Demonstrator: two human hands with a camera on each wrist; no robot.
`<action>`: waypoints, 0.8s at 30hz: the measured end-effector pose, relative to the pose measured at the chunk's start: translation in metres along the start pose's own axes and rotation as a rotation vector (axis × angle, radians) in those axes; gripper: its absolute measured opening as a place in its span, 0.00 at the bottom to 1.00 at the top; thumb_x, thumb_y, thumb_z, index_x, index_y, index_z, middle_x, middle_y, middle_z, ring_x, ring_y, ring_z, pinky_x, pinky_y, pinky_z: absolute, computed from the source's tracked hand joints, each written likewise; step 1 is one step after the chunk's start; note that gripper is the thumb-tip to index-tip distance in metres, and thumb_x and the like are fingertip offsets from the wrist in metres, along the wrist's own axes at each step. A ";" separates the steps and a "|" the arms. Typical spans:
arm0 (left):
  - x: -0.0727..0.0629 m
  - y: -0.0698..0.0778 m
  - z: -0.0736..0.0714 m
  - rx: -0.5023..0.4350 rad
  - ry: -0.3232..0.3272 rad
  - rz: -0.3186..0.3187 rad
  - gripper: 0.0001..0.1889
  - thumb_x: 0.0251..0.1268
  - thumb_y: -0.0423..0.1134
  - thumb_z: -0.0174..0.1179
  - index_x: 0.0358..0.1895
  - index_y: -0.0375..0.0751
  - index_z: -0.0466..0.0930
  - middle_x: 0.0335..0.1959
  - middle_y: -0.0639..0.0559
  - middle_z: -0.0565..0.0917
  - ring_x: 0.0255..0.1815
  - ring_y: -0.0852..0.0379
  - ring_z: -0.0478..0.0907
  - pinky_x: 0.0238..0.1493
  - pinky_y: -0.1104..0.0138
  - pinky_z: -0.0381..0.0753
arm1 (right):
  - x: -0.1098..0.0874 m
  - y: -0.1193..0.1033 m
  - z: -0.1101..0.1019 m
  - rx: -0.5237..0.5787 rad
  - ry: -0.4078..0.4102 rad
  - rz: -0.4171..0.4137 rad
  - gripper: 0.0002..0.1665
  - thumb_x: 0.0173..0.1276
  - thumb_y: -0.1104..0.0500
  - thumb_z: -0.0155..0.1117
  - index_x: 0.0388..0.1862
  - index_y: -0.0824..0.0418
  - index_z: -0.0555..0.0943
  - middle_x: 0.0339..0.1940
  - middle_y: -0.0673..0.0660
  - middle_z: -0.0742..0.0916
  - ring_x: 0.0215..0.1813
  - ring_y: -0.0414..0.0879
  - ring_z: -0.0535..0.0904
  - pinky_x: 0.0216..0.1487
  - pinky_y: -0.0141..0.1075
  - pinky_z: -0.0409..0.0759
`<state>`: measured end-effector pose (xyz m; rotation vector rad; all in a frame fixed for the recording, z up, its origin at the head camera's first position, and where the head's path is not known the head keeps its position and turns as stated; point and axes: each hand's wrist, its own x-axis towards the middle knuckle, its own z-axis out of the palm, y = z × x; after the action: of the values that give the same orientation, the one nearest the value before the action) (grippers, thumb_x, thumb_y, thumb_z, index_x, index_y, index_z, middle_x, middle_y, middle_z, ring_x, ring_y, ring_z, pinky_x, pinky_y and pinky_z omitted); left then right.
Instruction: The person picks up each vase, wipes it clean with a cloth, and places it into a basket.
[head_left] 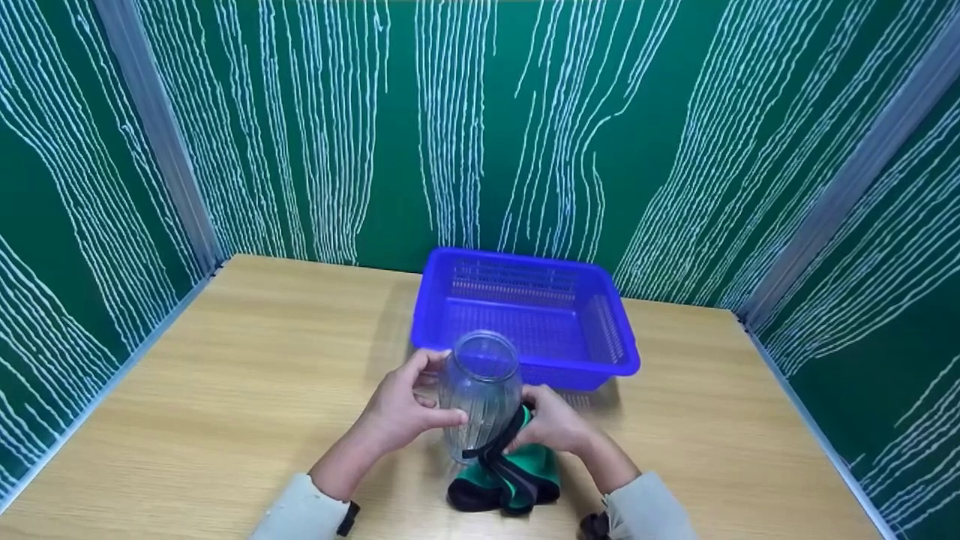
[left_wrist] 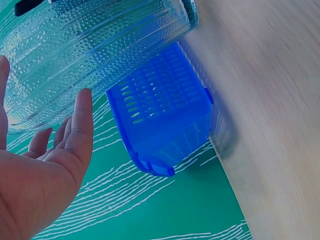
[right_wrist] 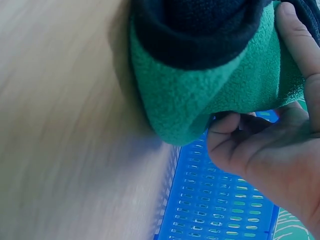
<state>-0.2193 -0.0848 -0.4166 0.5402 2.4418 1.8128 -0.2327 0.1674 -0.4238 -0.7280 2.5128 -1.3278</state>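
Note:
A clear glass jar (head_left: 484, 397) stands nearly upright at the front of the table, its round mouth facing up. My left hand (head_left: 397, 412) grips it from the left, thumb across the front and fingers around the far side. Ribbed, pebbled glass shows on the jar (left_wrist: 95, 55) in the left wrist view. On the right, my right hand (head_left: 559, 424) holds a green fleecy cloth (head_left: 538, 461) with black edging between thumb and fingers. Part of the cloth overlaps the jar's lower side; the rest hangs in folds to the tabletop. Some right fingers are hidden behind the cloth.
Just behind the jar sits a blue plastic basket (head_left: 517, 260) with slotted sides. The wooden table (head_left: 225, 390) is enclosed by green walls (head_left: 397, 150) with wavy white lines, and grey posts (head_left: 169, 127) rise at its back corners.

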 end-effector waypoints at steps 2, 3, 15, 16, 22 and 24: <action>0.000 -0.001 0.000 0.000 0.004 0.006 0.39 0.42 0.48 0.77 0.61 0.51 0.69 0.58 0.48 0.78 0.57 0.47 0.77 0.52 0.60 0.83 | 0.001 0.001 0.000 -0.012 -0.001 -0.004 0.27 0.36 0.69 0.82 0.40 0.64 0.83 0.40 0.56 0.89 0.44 0.38 0.79 0.53 0.30 0.76; 0.000 -0.001 0.001 -0.001 0.006 0.008 0.39 0.42 0.47 0.78 0.61 0.50 0.69 0.58 0.48 0.78 0.57 0.46 0.77 0.52 0.59 0.83 | 0.001 0.002 0.001 -0.016 -0.001 -0.004 0.27 0.36 0.69 0.82 0.40 0.64 0.84 0.40 0.56 0.89 0.44 0.37 0.78 0.53 0.29 0.75; -0.001 0.000 0.000 0.000 0.013 -0.001 0.39 0.41 0.48 0.78 0.61 0.51 0.69 0.58 0.48 0.78 0.57 0.47 0.77 0.52 0.60 0.83 | 0.013 0.040 0.008 -0.094 0.014 -0.019 0.30 0.31 0.64 0.85 0.39 0.57 0.85 0.39 0.48 0.89 0.44 0.36 0.79 0.56 0.31 0.75; 0.000 0.000 0.000 0.004 0.013 -0.004 0.39 0.41 0.48 0.78 0.61 0.52 0.69 0.58 0.49 0.78 0.57 0.47 0.77 0.52 0.60 0.83 | 0.014 0.040 0.008 -0.100 0.014 -0.021 0.30 0.31 0.63 0.85 0.39 0.56 0.85 0.39 0.48 0.89 0.44 0.37 0.79 0.56 0.31 0.75; 0.000 0.002 -0.002 0.019 -0.006 -0.023 0.40 0.40 0.50 0.78 0.61 0.54 0.68 0.59 0.51 0.77 0.59 0.47 0.76 0.53 0.59 0.82 | 0.013 0.039 0.006 -0.125 0.003 -0.026 0.31 0.31 0.61 0.85 0.41 0.56 0.85 0.40 0.48 0.89 0.46 0.39 0.79 0.58 0.35 0.75; 0.001 0.002 -0.003 0.017 -0.019 -0.021 0.40 0.41 0.50 0.78 0.62 0.54 0.68 0.60 0.50 0.76 0.60 0.47 0.75 0.54 0.58 0.82 | 0.013 0.038 0.005 -0.128 0.006 -0.013 0.32 0.32 0.61 0.85 0.42 0.56 0.84 0.41 0.49 0.88 0.46 0.40 0.79 0.58 0.38 0.75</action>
<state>-0.2201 -0.0868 -0.4132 0.5282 2.4430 1.7723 -0.2540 0.1754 -0.4572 -0.7672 2.6215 -1.1836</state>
